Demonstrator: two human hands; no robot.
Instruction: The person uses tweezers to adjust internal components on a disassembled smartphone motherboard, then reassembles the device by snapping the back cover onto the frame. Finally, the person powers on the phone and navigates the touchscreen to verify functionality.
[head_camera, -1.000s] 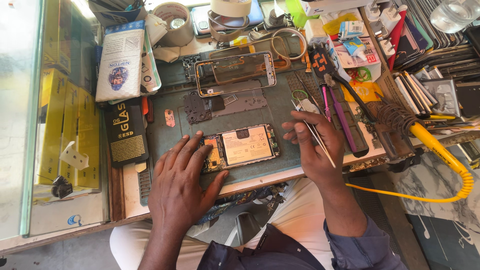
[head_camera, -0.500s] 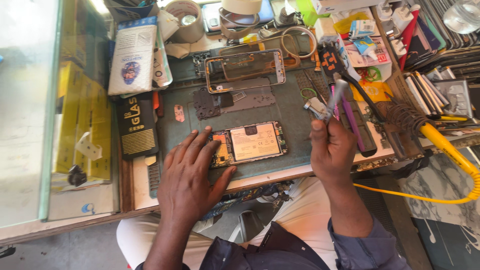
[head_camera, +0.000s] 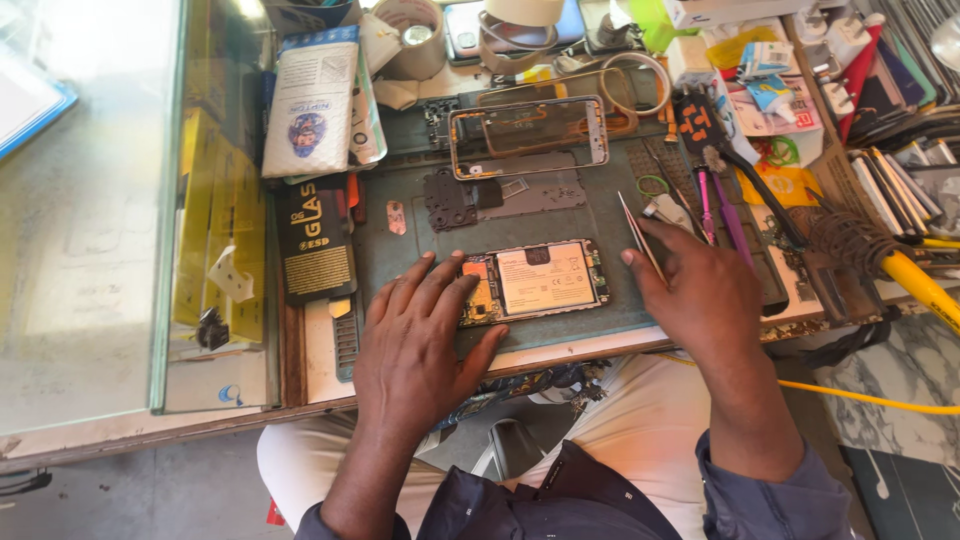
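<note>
Opened phone (head_camera: 535, 282), its back off and its battery and boards bared, is laid flat on the grey work mat (head_camera: 590, 210) near the bench's front edge. It is pinned at its left end by the left hand (head_camera: 420, 335), fingers spread wide and pressed flat, nothing gripped. Tweezers (head_camera: 640, 236) are pinched in the right hand (head_camera: 695, 290), tips angled up and away, just right of the phone. An empty phone frame (head_camera: 528, 137) is seen farther back on the mat, well apart.
</note>
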